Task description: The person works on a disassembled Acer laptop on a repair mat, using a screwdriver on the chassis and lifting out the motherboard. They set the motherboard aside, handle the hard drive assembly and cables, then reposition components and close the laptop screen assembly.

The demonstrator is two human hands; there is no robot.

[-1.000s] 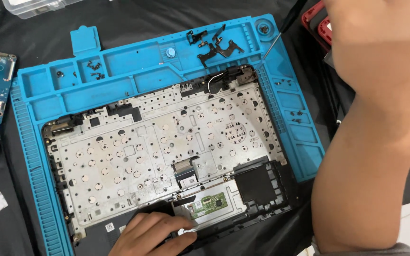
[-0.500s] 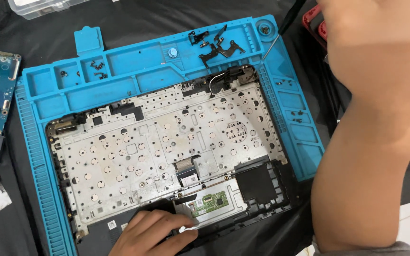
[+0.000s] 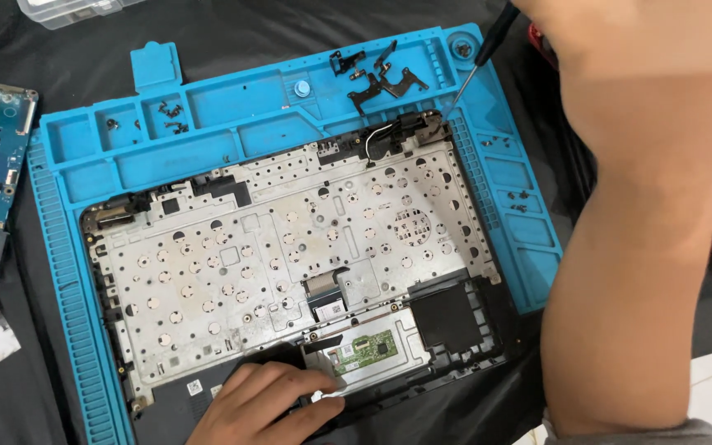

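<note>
Nearest me, my left hand (image 3: 261, 404) lies with fingers curled loosely, pressing on the bottom edge of the opened laptop chassis (image 3: 290, 264), gripping nothing. The chassis sits on the blue repair mat (image 3: 67, 272). Farther off, my right hand (image 3: 620, 41) has its fingers closed around a screwdriver (image 3: 484, 49), tip by the mat's top right corner.
</note>
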